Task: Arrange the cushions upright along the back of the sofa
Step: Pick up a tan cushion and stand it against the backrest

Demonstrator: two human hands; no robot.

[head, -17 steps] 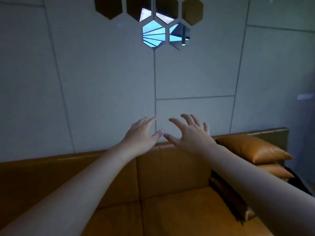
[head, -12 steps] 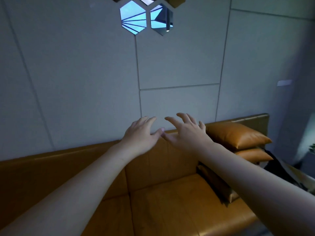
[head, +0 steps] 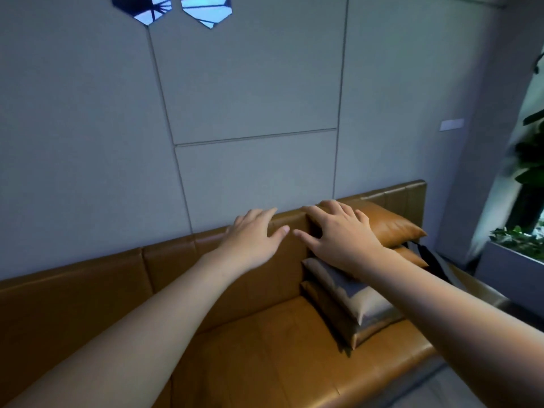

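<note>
A tan leather sofa (head: 265,343) runs along the wall. At its right end several tan cushions lie flat in a stack: the top cushion (head: 394,225), a second cushion (head: 412,257) under it, and lower cushions (head: 353,304) partly in shadow. My right hand (head: 338,234) hovers open, fingers spread, over the left edge of the top cushion; I cannot tell if it touches. My left hand (head: 253,234) is open just left of it, in front of the sofa's backrest (head: 164,260). Neither hand holds anything.
A grey panelled wall (head: 250,98) rises behind the sofa, with hexagonal mirror tiles (head: 206,10) at the top. A dark strap or bag (head: 432,260) lies beyond the cushion stack. A planter with green leaves (head: 524,240) stands at the right.
The view has swung down and right. Both hands have reached closer to the cushion stack, and my right hand is now over the top cushion.
</note>
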